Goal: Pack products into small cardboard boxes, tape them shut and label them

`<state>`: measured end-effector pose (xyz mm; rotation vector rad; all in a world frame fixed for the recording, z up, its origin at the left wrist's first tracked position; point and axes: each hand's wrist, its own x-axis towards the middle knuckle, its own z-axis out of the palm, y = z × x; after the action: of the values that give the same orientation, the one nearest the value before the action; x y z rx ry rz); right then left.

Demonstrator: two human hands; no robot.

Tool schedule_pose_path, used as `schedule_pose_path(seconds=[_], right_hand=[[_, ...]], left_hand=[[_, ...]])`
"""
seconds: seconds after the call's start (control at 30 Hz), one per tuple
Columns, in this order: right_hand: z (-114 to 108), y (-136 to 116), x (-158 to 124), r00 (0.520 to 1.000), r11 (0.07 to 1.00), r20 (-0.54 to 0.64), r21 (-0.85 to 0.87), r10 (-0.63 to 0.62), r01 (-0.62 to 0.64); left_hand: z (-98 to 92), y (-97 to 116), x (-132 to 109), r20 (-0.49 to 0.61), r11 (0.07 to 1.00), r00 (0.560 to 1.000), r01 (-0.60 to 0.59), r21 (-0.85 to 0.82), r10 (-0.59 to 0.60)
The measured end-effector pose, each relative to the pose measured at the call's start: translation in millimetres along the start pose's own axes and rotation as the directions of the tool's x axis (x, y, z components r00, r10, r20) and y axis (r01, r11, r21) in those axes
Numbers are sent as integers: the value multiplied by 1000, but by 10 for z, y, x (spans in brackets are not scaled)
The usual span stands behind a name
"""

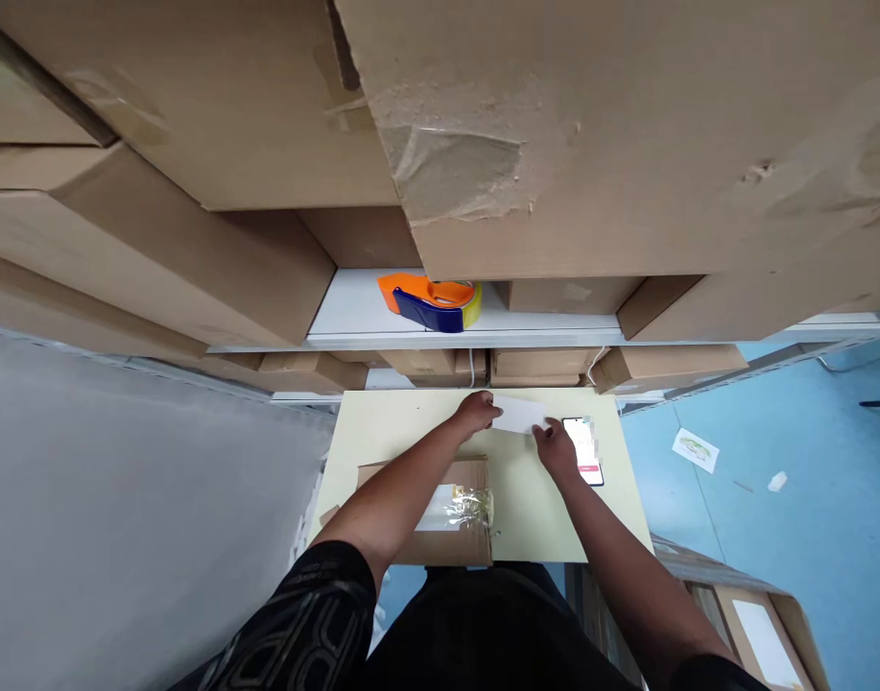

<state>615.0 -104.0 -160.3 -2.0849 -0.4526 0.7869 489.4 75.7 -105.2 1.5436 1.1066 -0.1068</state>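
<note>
Both hands hold a small white rectangular card or slip of paper (518,415) just above the far part of the pale table (526,518). My left hand (477,413) pinches its left end between thumb and fingers. At the opposite end, my right hand (555,446) has its thumb and fingertips closed on the lower right corner. Whatever is printed on the white piece is too small to make out. Right beside my right hand lies a phone (589,456) with its screen lit. A cardboard box (446,552) with clear tape and a white label sits under my left forearm.
An orange and blue tape dispenser (436,302) stands on the white shelf (353,312) ahead. Large cardboard boxes (627,144) overhang the table. A grey wall (137,480) is at left. On the blue floor (771,432) at right lies a printed card (696,449); an open carton (785,614) stands nearer.
</note>
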Motion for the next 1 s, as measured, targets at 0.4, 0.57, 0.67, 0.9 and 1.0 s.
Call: schedule_pose_path(seconds=[0.4, 0.57, 0.67, 0.9, 1.0], right_hand=[[-382, -109, 19, 996, 997, -85, 61, -36, 41], [-394, 17, 181, 1000, 991, -19, 132, -15, 18], [-423, 71, 260, 997, 990, -68, 140, 40, -31], [-596, 152, 292, 974, 958, -100, 227, 204, -177], [-652, 215, 285, 947, 904, -85, 335, 309, -265]], left_hand=[[409, 266, 169, 430, 923, 866, -351, 159, 255], [580, 249, 349, 463, 874, 853, -399, 279, 242], [647, 249, 424, 426, 798, 879, -409, 443, 214], [720, 245, 550, 433, 519, 889, -443, 731, 149], [766, 233, 551, 455, 418, 884, -454, 787, 103]])
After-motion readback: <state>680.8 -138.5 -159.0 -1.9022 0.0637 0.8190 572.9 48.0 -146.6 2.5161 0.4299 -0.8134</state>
